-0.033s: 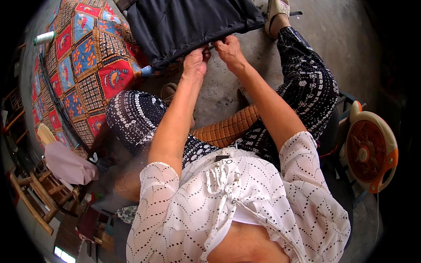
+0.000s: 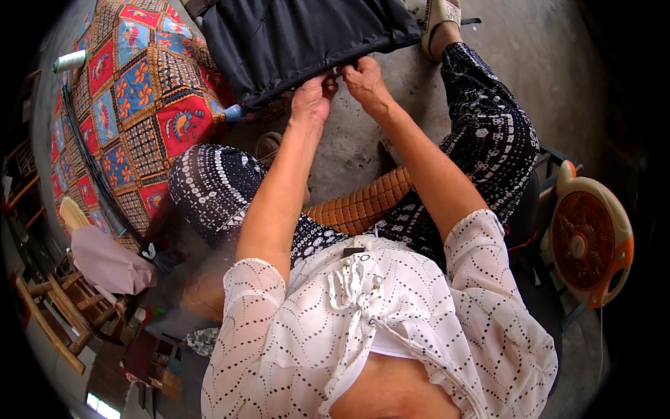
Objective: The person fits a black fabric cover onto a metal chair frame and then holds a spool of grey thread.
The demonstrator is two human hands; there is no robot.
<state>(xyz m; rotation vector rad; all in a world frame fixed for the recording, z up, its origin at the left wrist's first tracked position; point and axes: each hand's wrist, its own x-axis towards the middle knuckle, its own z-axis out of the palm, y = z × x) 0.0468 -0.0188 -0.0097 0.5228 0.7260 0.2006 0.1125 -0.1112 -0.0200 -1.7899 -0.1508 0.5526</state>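
Note:
A black fabric panel (image 2: 307,42) with a gathered near edge stretches across the top of the view. At the middle of that edge, my left hand (image 2: 312,98) has its fingers closed on the black fabric. Just to its right, my right hand (image 2: 363,78) pinches at the same edge, with the fingertips of both hands close together. What lies between the fingertips is too small to make out, and the fabric hides part of them.
A patterned red and blue cloth (image 2: 139,105) covers a surface on the left, with a thread spool (image 2: 70,61) and thin black strips (image 2: 98,167) on it. A fan (image 2: 586,237) stands at right. A wooden stool (image 2: 73,314) is at lower left. Concrete floor (image 2: 349,146) shows between my legs.
My hands stay at the black fabric's edge, with only a very slight shift of the fingers. The rest looks the same.

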